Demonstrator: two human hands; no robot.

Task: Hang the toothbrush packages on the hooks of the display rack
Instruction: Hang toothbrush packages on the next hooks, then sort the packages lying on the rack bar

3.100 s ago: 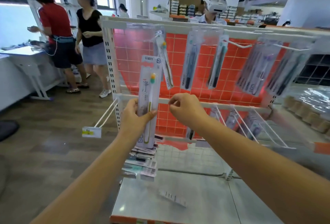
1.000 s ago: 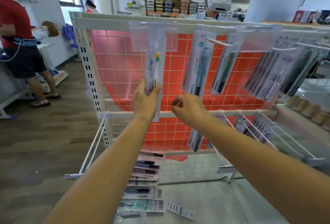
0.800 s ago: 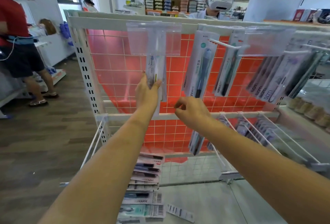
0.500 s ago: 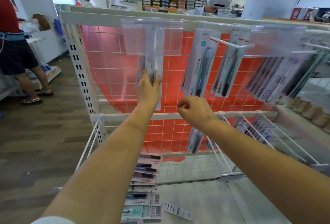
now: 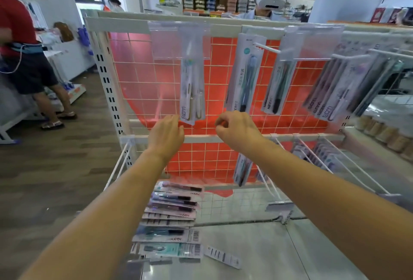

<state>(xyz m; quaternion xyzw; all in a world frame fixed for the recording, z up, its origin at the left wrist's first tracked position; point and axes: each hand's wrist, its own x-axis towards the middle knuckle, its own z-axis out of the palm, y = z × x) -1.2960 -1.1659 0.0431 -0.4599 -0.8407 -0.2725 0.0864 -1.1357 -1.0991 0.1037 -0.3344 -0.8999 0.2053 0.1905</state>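
Left fingers (image 5: pixel 176 121) loosely extended, holding nothing, tips just beside the bottom left corner of the hanging toothbrush package (image 5: pixel 192 92); whether touching it or just clear, impossible to tell. Left hand (image 5: pixel 166 135) raised in front of the middle rail (image 5: pixel 201 138) of the display rack (image 5: pixel 107 83). Right fingers (image 5: pixel 221 123) curled inward, thumb near forefinger, nothing visible between them; right hand (image 5: pixel 237 131) level with the left, well below the neighbouring packages (image 5: pixel 244 74) to the right.

Outward from there: package in question hanging upright from the upper-left hook, top hidden behind a clear label holder (image 5: pixel 178 40), so presumably seated on the hook, though the hook itself cannot be seen. More packages on the upper hooks to the right, a thick batch (image 5: pixel 339 87) near the rack's right edge, and a few on the lower row (image 5: pixel 242 170).

Judged as progress: one package apparently just hung, upper row partly filled. Plenty left, though: a fanned stack of packages (image 5: pixel 172 217) lying on the base shelf (image 5: pixel 257 253) near its left edge, one loose card (image 5: pixel 223 256) beside it toward the front. Bare lower hooks at the rack's left (image 5: pixel 118 163) and right (image 5: pixel 324 163) open for stock. Likely next, a reach down to the stack for another package.
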